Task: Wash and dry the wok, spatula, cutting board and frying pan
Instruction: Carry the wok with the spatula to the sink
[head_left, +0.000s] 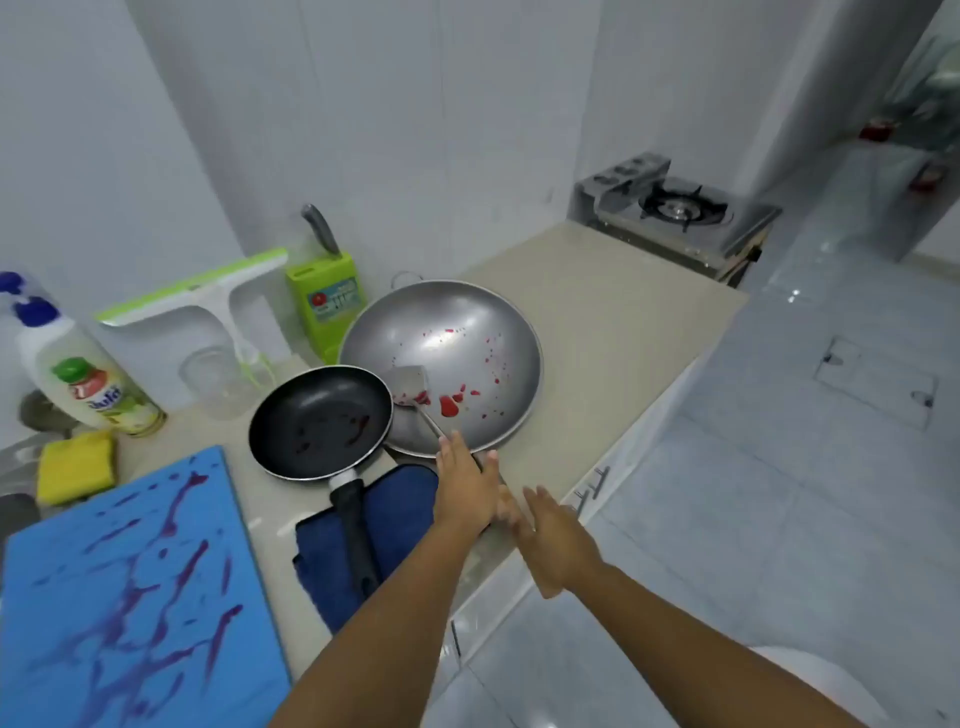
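Nearest, the blue cutting board (130, 587), streaked purple, sits left of the frying pan (319, 420). The pan's handle lies over a blue cloth (400, 512). Right hand (553, 543) hovers flat and open, holding nothing. Left hand (465, 486) looks curled on the spatula (415, 396) handle, though the grip is blurry. The spatula blade rests inside the red-spattered wok (457, 358), right behind the pan.
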